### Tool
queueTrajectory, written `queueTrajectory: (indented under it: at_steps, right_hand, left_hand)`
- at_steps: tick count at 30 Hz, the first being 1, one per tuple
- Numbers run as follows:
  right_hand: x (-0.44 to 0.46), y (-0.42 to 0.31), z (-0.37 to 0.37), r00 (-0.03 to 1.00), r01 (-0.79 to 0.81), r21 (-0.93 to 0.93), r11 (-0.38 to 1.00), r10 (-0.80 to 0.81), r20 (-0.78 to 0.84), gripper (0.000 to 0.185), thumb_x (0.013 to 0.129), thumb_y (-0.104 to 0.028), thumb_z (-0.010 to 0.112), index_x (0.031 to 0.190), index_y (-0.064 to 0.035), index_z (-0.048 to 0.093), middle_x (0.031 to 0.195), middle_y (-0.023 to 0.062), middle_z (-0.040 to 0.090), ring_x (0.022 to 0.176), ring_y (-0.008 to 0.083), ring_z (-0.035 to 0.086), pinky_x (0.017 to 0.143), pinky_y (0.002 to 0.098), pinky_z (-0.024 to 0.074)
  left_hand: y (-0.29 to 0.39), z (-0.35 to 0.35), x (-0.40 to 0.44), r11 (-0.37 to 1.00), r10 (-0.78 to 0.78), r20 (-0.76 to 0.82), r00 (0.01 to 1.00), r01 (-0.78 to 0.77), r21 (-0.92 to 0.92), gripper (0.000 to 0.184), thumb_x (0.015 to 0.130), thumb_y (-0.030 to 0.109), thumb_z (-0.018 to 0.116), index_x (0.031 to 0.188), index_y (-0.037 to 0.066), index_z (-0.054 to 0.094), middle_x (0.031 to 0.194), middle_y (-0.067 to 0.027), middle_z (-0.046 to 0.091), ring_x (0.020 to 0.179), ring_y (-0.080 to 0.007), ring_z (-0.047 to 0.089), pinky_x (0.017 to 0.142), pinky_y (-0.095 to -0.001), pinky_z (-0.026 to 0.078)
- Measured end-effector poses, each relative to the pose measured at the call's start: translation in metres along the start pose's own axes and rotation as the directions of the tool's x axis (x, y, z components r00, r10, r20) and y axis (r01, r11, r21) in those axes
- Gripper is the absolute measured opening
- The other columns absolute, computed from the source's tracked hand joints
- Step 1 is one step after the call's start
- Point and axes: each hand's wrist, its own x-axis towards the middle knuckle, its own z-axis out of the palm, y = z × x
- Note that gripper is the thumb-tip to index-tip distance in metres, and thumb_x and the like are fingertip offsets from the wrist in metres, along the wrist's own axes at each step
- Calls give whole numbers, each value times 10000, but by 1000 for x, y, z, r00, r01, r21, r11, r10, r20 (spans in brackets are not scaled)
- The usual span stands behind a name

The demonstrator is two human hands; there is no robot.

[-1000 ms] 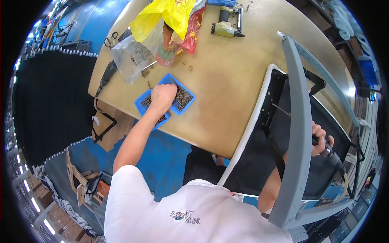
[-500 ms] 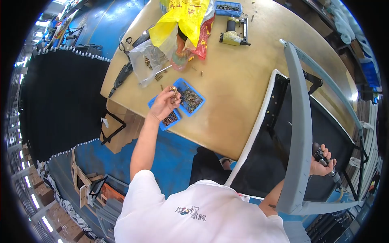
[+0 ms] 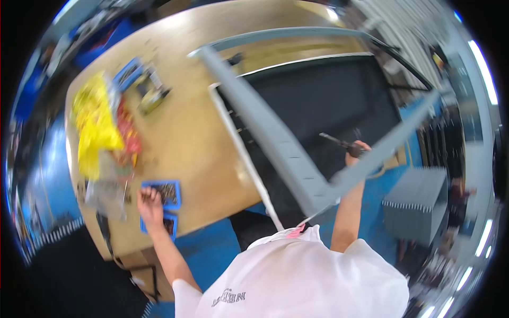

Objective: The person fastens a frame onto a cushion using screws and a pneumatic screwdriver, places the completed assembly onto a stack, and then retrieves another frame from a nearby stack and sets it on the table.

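My left hand is closed with its fingers curled, at the left edge of a blue tray of screws. Small screws appear to be in its fingers, though blur hides the detail. A second blue tray sits just below. My right hand grips a dark power screwdriver, its long thin bit pointing left over a black panel with white edging. A grey frame stands over the panel, one side passing in front of my right forearm.
Yellow and red plastic bags lie on the tan table, beside a clear bag. A staple gun and another blue tray are farther back. Grey stacked pieces stand on the floor at right.
The view has swung to the right, so the table and bags appear farther left. My right hand has brought the screwdriver inward over the panel; its bit now shows. My left hand stays by the trays.
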Motion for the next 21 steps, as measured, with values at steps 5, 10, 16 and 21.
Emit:
queueTrajectory:
  at_steps: [5,10,16,21]
  right_hand:
    - [-37,-54,-24,964,148,245,958,-85,-252,152,790,-210,480,688,-111,426,637,25,517,599,186,531,702,372,510]
    - [-61,-126,-42,887,373,258,891,-261,-380,140,797,-148,523,719,-101,416,638,18,481,576,165,507,639,350,492]
    - [-83,-271,-107,751,630,189,753,-528,-396,147,878,-182,500,806,-87,413,676,20,454,585,167,474,629,365,463]
    - [-93,-395,-134,475,859,3,512,-794,-379,79,892,-141,487,949,-129,434,666,19,434,579,161,448,612,368,447]
  left_hand:
    - [-4,23,-10,979,94,-12,995,-90,182,152,1001,173,472,1037,42,540,765,-12,481,668,-94,435,523,-218,385]
    - [-93,93,-46,946,39,-55,998,-20,324,258,978,144,504,1197,10,532,872,-44,581,770,-137,554,651,-258,504]
    - [-297,189,-125,859,-422,116,899,356,368,230,990,273,503,923,68,583,741,-44,569,648,-138,516,553,-232,421]
    - [-464,262,-177,714,-652,25,758,603,357,301,992,298,495,949,26,617,789,-60,611,682,-171,529,547,-252,393]
